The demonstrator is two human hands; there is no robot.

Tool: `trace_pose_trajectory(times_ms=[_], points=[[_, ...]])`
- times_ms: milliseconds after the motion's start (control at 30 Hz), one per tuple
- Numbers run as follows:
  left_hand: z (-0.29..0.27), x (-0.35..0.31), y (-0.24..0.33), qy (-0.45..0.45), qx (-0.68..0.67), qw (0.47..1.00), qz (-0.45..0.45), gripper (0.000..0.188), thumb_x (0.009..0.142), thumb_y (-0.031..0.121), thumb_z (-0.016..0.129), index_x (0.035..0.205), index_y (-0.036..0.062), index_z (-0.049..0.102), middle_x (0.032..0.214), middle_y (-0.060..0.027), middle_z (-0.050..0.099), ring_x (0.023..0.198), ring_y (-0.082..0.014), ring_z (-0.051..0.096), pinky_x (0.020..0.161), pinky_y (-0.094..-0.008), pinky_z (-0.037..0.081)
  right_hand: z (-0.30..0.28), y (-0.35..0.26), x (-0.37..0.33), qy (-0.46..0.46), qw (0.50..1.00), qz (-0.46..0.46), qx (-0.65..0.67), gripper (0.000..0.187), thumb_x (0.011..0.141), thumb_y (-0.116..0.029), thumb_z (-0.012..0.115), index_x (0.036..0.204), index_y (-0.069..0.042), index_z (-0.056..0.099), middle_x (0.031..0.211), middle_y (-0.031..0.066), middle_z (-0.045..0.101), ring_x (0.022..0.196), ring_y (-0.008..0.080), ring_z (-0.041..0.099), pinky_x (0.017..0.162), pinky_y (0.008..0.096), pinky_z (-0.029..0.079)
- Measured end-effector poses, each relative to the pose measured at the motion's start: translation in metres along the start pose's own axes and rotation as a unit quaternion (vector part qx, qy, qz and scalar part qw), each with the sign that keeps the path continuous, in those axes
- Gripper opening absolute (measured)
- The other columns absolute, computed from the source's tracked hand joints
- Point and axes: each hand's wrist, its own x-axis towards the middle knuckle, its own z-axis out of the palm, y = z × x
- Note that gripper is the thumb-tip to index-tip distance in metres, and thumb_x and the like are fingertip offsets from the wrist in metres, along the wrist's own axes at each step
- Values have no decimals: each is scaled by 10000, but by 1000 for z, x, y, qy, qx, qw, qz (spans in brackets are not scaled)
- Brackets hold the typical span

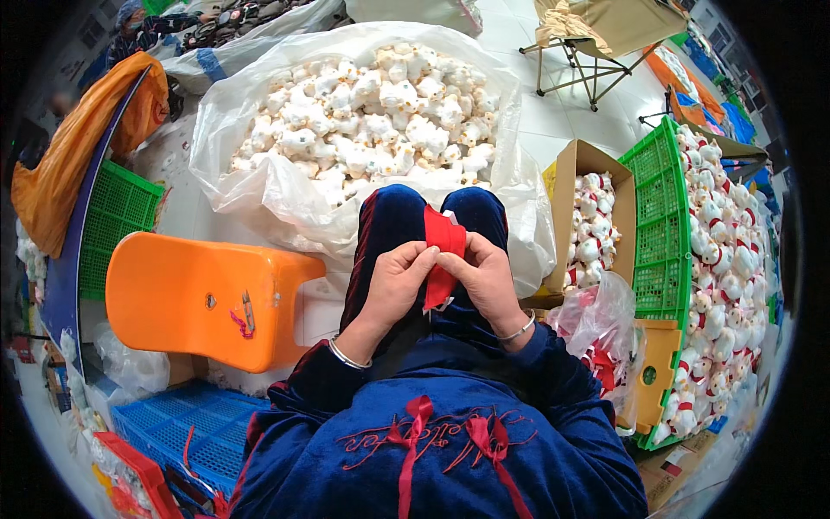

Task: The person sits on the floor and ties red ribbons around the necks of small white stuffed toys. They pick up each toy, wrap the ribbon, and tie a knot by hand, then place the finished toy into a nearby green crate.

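both the left hand (396,281) and right hand (484,278) pinch a red ribbon (442,251) over the lap; it may slip from the fingertips and drop between the knees.

The ribbon (443,246) between my hands is red. My velvet clothes (450,432) are dark blue with red embroidery. Left of my left hand (393,281) the plastic stool (207,298) is orange; beyond, the plush toys (372,112) are white.
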Motion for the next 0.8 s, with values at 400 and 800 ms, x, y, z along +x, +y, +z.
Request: trace_pose_trajectory(times_ms=[400, 800], points=[[-30, 24, -17, -171, 155, 971, -62, 162, 1002, 136, 645, 1014, -15, 701, 866, -19, 710, 823, -79, 640, 776, -244, 510, -50, 17, 8, 140, 978, -41, -152, 168, 1015, -128, 611, 1006, 21, 686, 788, -39, 606, 737, 51, 520, 641, 253, 448], [-205, 269, -103, 93, 486, 869, 3, 818, 800, 338, 824, 1486, 74, 464, 1462, -237, 451, 1279, -363, 508, 1029, -457, 480, -63, 28, 55, 153, 919, -98, -349, 133, 913, -27, 602, 1014, 10, 682, 897, 171, 667, 810, 342, 665, 760, 374, 511]])
